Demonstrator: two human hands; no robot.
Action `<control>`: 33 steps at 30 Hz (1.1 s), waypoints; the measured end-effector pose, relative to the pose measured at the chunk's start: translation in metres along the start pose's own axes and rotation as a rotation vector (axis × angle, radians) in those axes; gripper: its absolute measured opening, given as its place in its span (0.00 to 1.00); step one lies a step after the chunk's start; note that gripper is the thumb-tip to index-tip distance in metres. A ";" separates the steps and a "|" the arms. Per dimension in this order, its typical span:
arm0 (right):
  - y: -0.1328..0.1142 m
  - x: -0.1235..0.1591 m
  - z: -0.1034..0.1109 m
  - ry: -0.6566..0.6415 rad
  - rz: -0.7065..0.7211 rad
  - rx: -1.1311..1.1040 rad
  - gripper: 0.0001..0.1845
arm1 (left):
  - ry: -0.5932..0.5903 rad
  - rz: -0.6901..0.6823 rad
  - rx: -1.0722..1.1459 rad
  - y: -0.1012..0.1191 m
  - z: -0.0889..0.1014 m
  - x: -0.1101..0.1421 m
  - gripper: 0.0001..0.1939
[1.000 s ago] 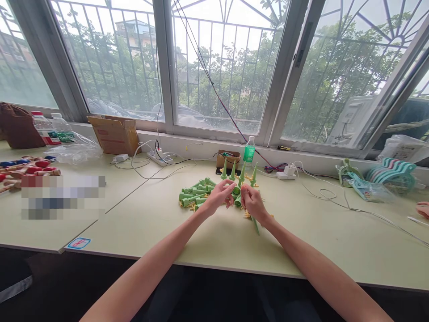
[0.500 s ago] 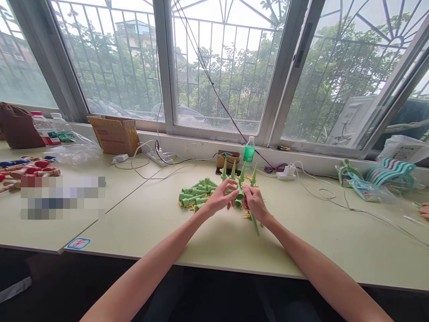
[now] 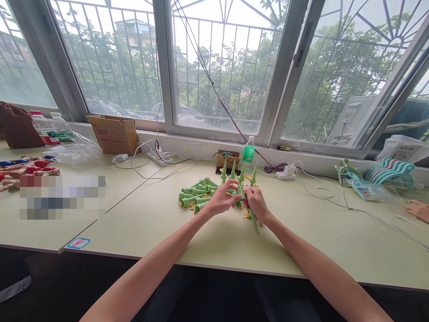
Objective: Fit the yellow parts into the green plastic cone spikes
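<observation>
My right hand (image 3: 257,203) is closed round a green plastic watering spike (image 3: 254,220), its pointed end sticking out below the fist toward me. The fingers of my left hand (image 3: 221,197) curl about a green tubular piece at the upper end, thumb and fingertips against it. How the two green parts meet is hidden by my fingers. Several pointed green spikes (image 3: 254,173) with yellow fittings stand upright just behind my hands. Left of them lies a heap of green tubes (image 3: 191,197) with small yellow parts among them.
A green-labelled bottle (image 3: 249,151) and a small cardboard box (image 3: 228,158) stand by the window. White cables (image 3: 321,192) and turquoise hangers (image 3: 390,176) lie to the right, near another person's hand (image 3: 418,209). At left are a larger carton (image 3: 115,136) and red-and-blue wooden toys (image 3: 33,167).
The green tubular piece between my hands has tilted, and my left fingers have shifted slightly round it. At the right edge the other person's hand has come further into view.
</observation>
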State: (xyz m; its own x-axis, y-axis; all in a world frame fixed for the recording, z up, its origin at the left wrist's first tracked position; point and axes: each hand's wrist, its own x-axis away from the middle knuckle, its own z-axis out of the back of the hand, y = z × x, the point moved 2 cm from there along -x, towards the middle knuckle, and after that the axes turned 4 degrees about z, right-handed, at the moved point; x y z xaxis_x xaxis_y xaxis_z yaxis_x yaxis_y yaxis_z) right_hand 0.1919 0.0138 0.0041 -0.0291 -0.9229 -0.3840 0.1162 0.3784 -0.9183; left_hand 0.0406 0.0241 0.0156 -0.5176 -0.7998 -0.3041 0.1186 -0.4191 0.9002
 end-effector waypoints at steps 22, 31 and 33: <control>0.010 -0.004 0.003 0.014 -0.022 0.066 0.21 | 0.102 -0.171 -0.309 0.006 -0.002 0.001 0.19; 0.007 -0.002 0.001 0.009 -0.023 0.005 0.21 | 0.132 -0.149 -0.294 0.008 -0.003 0.001 0.21; 0.007 -0.002 0.000 0.010 -0.011 0.003 0.22 | 0.148 -0.141 -0.274 0.008 -0.004 0.001 0.21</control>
State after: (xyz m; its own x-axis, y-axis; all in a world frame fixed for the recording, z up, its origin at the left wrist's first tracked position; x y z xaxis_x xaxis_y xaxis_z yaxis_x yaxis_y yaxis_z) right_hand 0.1925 0.0183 -0.0015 -0.0401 -0.9262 -0.3748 0.1189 0.3681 -0.9222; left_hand 0.0446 0.0187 0.0212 -0.4194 -0.7707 -0.4798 0.2878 -0.6141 0.7349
